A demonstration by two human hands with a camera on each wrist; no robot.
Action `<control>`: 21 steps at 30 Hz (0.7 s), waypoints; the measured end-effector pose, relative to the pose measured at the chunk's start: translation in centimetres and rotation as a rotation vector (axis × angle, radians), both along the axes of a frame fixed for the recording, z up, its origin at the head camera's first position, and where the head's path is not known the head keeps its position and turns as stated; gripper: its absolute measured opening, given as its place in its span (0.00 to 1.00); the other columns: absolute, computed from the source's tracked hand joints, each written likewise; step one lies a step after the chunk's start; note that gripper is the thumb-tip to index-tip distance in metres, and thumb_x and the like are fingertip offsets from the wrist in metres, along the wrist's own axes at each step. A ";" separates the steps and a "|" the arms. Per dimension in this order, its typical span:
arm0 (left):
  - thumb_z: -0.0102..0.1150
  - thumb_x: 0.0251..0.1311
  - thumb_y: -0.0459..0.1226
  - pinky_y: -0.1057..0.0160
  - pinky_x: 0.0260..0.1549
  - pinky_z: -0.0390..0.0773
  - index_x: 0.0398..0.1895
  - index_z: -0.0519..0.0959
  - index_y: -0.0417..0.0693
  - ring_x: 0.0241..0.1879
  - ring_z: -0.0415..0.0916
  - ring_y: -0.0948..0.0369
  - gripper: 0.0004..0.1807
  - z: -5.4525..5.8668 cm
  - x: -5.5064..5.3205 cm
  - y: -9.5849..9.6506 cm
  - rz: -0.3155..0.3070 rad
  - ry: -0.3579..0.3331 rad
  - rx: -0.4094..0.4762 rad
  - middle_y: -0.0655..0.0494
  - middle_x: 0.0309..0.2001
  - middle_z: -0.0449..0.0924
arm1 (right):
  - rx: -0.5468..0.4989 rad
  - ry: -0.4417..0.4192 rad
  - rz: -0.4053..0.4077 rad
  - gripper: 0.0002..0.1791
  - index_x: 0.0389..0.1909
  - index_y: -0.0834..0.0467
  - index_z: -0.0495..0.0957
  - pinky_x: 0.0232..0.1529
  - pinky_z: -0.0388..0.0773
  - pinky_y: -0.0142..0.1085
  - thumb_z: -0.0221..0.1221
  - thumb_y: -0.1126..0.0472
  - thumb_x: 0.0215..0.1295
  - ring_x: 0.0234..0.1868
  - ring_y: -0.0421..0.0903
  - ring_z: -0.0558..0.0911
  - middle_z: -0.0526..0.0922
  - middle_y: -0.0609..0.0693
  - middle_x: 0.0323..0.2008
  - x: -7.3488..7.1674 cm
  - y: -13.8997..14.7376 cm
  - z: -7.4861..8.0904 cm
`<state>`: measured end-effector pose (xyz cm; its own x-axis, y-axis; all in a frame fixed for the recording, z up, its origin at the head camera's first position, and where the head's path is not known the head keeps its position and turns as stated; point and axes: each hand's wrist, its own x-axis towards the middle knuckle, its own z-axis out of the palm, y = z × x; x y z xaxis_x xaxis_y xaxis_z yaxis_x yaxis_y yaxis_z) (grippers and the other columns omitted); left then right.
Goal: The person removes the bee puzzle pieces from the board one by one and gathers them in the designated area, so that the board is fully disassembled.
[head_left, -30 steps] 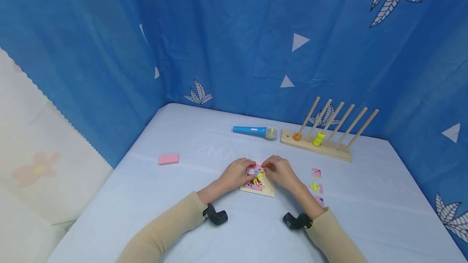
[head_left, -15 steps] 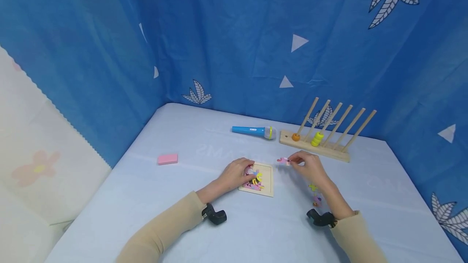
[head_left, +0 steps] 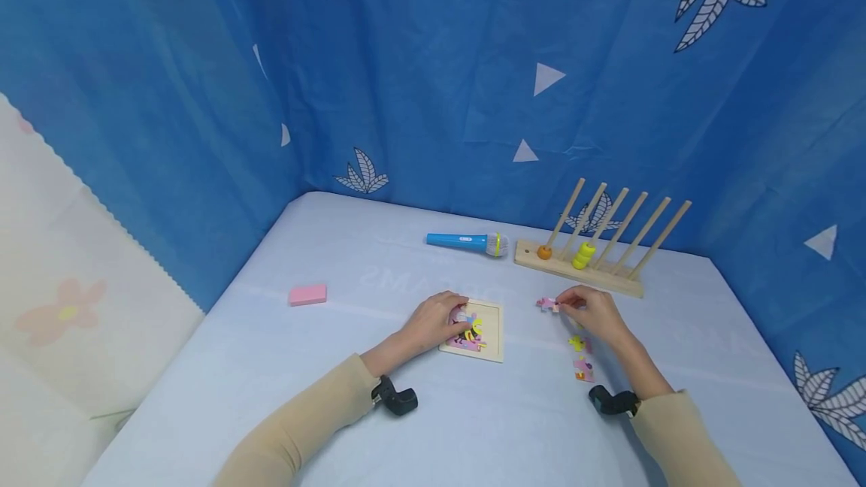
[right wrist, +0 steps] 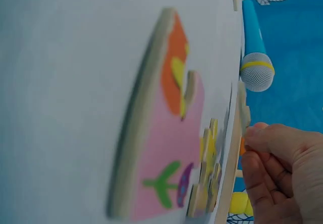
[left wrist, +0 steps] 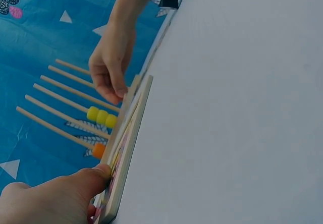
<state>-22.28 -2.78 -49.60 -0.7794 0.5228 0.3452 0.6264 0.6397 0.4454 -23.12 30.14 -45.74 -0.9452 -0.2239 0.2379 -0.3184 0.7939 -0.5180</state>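
Note:
My left hand [head_left: 434,322] holds the left side of a small wooden puzzle board [head_left: 495,331], its thumb over the front. Pink pieces with a yellow and black bee [head_left: 472,333] fill the board's left part; bare wood shows on the right. Between thumb and fingertips, my right hand [head_left: 598,316] pinches a pink jigsaw piece [head_left: 546,305], seen nearly edge-on in the right wrist view. Below that hand lie a yellow and pink piece [head_left: 578,343] and a pink piece [right wrist: 164,158] with orange, green and purple markings.
Behind the hands, a blue toy microphone [head_left: 467,243] lies beside a wooden peg stand [head_left: 575,271] with upright rods, yellow beads [head_left: 584,255] and an orange bead [head_left: 544,252]. A pink block [head_left: 307,294] is at the left. Blue curtain [head_left: 433,81] encloses the table's back.
My right hand has moved right, away from the board, carrying a pink piece toward the other loose pieces. The board's right part is now uncovered. My left hand stays in place.

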 end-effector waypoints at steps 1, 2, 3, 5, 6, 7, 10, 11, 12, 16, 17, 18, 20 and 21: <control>0.63 0.58 0.47 0.62 0.53 0.73 0.56 0.75 0.40 0.52 0.74 0.58 0.27 0.0 0.0 0.0 0.002 -0.006 -0.002 0.51 0.50 0.78 | 0.000 0.000 -0.001 0.04 0.33 0.63 0.82 0.35 0.80 0.41 0.65 0.70 0.55 0.32 0.49 0.80 0.82 0.50 0.29 0.0 0.0 -0.1; 0.63 0.58 0.47 0.62 0.53 0.73 0.56 0.75 0.40 0.52 0.74 0.58 0.27 -0.1 0.0 0.0 0.003 -0.008 -0.002 0.51 0.50 0.78 | 0.001 -0.002 0.002 0.05 0.33 0.63 0.82 0.35 0.80 0.41 0.65 0.70 0.55 0.32 0.49 0.80 0.82 0.50 0.29 -0.1 0.1 -0.2; 0.63 0.58 0.48 0.62 0.53 0.73 0.56 0.75 0.41 0.52 0.74 0.58 0.27 -0.1 0.0 0.1 0.006 -0.010 -0.004 0.52 0.50 0.78 | 0.004 -0.006 0.000 0.05 0.33 0.62 0.82 0.35 0.79 0.41 0.65 0.70 0.55 0.32 0.48 0.80 0.82 0.49 0.29 -0.1 0.1 -0.3; 0.63 0.58 0.48 0.62 0.52 0.73 0.56 0.75 0.41 0.52 0.74 0.58 0.27 -0.2 0.0 0.1 0.010 -0.013 -0.005 0.52 0.50 0.78 | 0.010 -0.010 -0.007 0.05 0.33 0.62 0.83 0.35 0.79 0.41 0.65 0.70 0.55 0.32 0.48 0.80 0.82 0.49 0.28 -0.2 0.2 -0.5; 0.63 0.58 0.48 0.62 0.53 0.73 0.56 0.75 0.41 0.52 0.74 0.58 0.27 -0.2 0.0 0.1 0.012 -0.011 -0.006 0.52 0.50 0.78 | 0.011 -0.010 -0.004 0.05 0.33 0.62 0.83 0.35 0.79 0.41 0.65 0.70 0.55 0.32 0.48 0.80 0.82 0.49 0.29 -0.1 0.2 -0.6; 0.63 0.58 0.48 0.62 0.53 0.73 0.56 0.75 0.41 0.52 0.74 0.58 0.27 -0.2 0.1 0.1 0.012 -0.010 -0.006 0.52 0.50 0.78 | 0.014 -0.011 -0.003 0.05 0.33 0.62 0.83 0.36 0.79 0.41 0.65 0.70 0.55 0.32 0.47 0.80 0.82 0.48 0.29 -0.2 0.3 -0.6; 0.63 0.58 0.48 0.62 0.53 0.73 0.56 0.75 0.41 0.52 0.74 0.58 0.27 -0.2 0.0 0.1 0.012 -0.005 -0.006 0.52 0.50 0.78 | 0.024 -0.015 -0.002 0.05 0.33 0.61 0.83 0.36 0.80 0.41 0.65 0.70 0.55 0.32 0.47 0.80 0.82 0.48 0.29 -0.2 0.4 -0.8; 0.63 0.58 0.48 0.62 0.53 0.73 0.56 0.75 0.40 0.52 0.74 0.58 0.27 -0.2 0.0 0.1 0.011 -0.001 -0.005 0.52 0.50 0.78 | 0.031 -0.016 -0.003 0.05 0.33 0.61 0.83 0.36 0.80 0.41 0.65 0.70 0.55 0.32 0.47 0.80 0.82 0.48 0.29 -0.2 0.4 -0.8; 0.63 0.58 0.48 0.62 0.53 0.73 0.56 0.75 0.40 0.52 0.74 0.57 0.27 -0.2 0.0 0.1 0.009 0.000 -0.004 0.51 0.50 0.78 | 0.034 -0.019 -0.003 0.05 0.33 0.61 0.83 0.36 0.80 0.41 0.65 0.70 0.55 0.32 0.47 0.79 0.81 0.48 0.29 -0.2 0.4 -0.9; 0.63 0.58 0.47 0.61 0.53 0.73 0.56 0.75 0.40 0.52 0.74 0.57 0.27 -0.3 0.0 0.1 0.010 0.000 0.000 0.51 0.50 0.78 | 0.046 -0.016 -0.002 0.05 0.32 0.60 0.83 0.36 0.80 0.40 0.65 0.71 0.55 0.31 0.46 0.79 0.81 0.47 0.28 -0.3 0.5 -1.2; 0.63 0.58 0.47 0.61 0.53 0.73 0.56 0.75 0.40 0.52 0.74 0.57 0.27 -0.3 0.0 0.1 0.010 -0.003 0.002 0.51 0.50 0.78 | 0.047 -0.013 -0.001 0.05 0.32 0.60 0.83 0.35 0.80 0.40 0.65 0.71 0.54 0.31 0.46 0.79 0.81 0.47 0.28 -0.3 0.5 -1.2; 0.63 0.58 0.47 0.61 0.53 0.73 0.56 0.75 0.40 0.53 0.74 0.57 0.27 -0.3 0.0 0.1 0.012 -0.005 0.002 0.51 0.50 0.78 | 0.046 -0.010 0.004 0.05 0.32 0.60 0.83 0.35 0.80 0.40 0.65 0.71 0.54 0.31 0.46 0.79 0.81 0.47 0.27 -0.3 0.5 -1.3; 0.63 0.58 0.47 0.61 0.53 0.73 0.56 0.75 0.40 0.53 0.74 0.57 0.27 -0.3 0.0 0.1 0.013 -0.006 0.002 0.51 0.51 0.78 | 0.050 -0.008 0.012 0.06 0.31 0.60 0.83 0.35 0.80 0.41 0.65 0.72 0.54 0.30 0.46 0.79 0.81 0.47 0.27 -0.4 0.5 -1.3; 0.63 0.58 0.47 0.60 0.53 0.73 0.56 0.75 0.40 0.53 0.74 0.57 0.27 -0.3 0.0 0.0 0.012 -0.006 0.002 0.51 0.51 0.78 | 0.052 -0.011 0.014 0.05 0.31 0.60 0.83 0.35 0.80 0.41 0.65 0.72 0.54 0.31 0.46 0.79 0.81 0.47 0.28 -0.4 0.5 -1.2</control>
<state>-22.25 -2.73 -49.86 -0.7877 0.5127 0.3414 0.6159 0.6465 0.4502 -23.51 30.64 -46.97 -0.9443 -0.2493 0.2147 -0.3243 0.8154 -0.4795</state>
